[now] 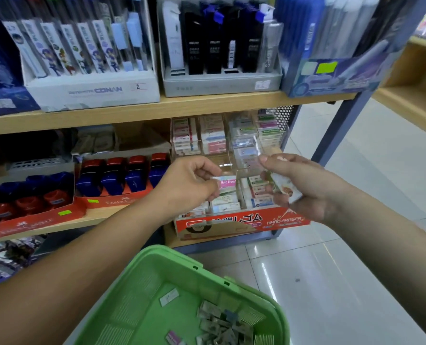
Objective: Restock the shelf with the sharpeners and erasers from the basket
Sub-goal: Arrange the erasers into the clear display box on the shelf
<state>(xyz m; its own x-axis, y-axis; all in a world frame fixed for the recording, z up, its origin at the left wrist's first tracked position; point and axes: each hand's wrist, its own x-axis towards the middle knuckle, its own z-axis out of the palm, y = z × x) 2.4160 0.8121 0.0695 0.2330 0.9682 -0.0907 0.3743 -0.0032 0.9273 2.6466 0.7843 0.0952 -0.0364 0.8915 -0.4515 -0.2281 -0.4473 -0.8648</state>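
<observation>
Head view: mid-frame, the left hand (189, 185) pinches a pink eraser (228, 183) over the box (241, 221). The right hand (296, 188) clasps a stack (285, 189) of erasers. Bottom centre, the basket (132, 307) holds many loose erasers (219, 324), so restocking looks unfinished.

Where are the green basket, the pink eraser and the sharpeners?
green basket (177, 256), head view, on its far rim.
pink eraser (229, 183), head view, on its label.
sharpeners (111, 184), head view, on one blue body.
</observation>
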